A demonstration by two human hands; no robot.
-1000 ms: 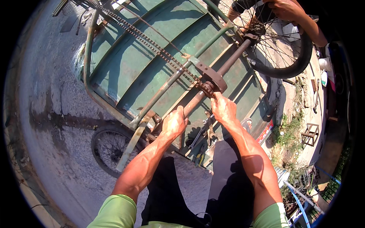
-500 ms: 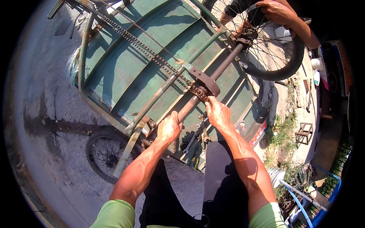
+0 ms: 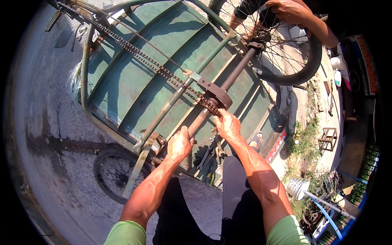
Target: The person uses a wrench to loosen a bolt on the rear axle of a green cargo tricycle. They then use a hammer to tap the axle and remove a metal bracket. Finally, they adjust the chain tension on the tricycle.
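My left hand [image 3: 180,143] is closed around the lower end of a rusty axle [image 3: 199,121] on an upturned green cargo tricycle. Up and to the right of it, the fingers of my right hand [image 3: 228,125] pinch the drive chain [image 3: 155,65] at the edge of the sprocket [image 3: 211,105]. Two runs of that chain stretch toward the upper left. Beside the sprocket a rusty bracket [image 3: 216,92] surrounds the axle. My fingers partly hide the chain where they grip it.
Another person's hand [image 3: 281,9] rests by a spoked wheel [image 3: 304,73] at the axle's far end. Wrenches [image 3: 204,158] and pliers [image 3: 210,178] lie below my hands. A second wheel [image 3: 116,173] is at lower left. A small stool frame [image 3: 327,139] and white bucket [image 3: 297,188] stand right.
The whole view has shifted slightly, so the tricycle sits a little further left. Both hands keep their places on the axle and chain. More of a sandalled foot shows.
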